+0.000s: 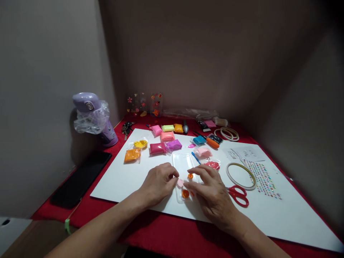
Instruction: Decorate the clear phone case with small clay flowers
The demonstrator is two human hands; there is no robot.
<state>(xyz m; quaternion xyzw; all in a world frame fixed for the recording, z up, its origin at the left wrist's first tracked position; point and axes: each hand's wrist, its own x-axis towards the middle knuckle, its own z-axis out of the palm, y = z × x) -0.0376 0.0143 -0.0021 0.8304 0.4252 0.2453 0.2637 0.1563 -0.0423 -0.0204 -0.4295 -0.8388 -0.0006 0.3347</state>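
Observation:
A clear phone case [185, 161] lies flat on a white board, carrying orange clay flowers [185, 194] and a pale pink clay piece [180, 183]. My left hand [161, 183] is closed at the case's left edge, thumb and forefinger curled together beside the pink piece; what is between them is hidden. Over the right side of the case, my right hand [211, 193] has its thumb and forefinger apart. Its thumb tip is at the pink piece, and its forefinger is just above a smaller orange flower [190, 176]. Part of the case is covered by this hand.
Red-handled scissors [238, 195], a tape roll [241, 176] and a rhinestone sheet [262, 179] lie right. Behind are several clay packets [158, 148] and an orange-handled tool [212, 143]. A black phone [82, 178] and purple bottle [108, 133] are left.

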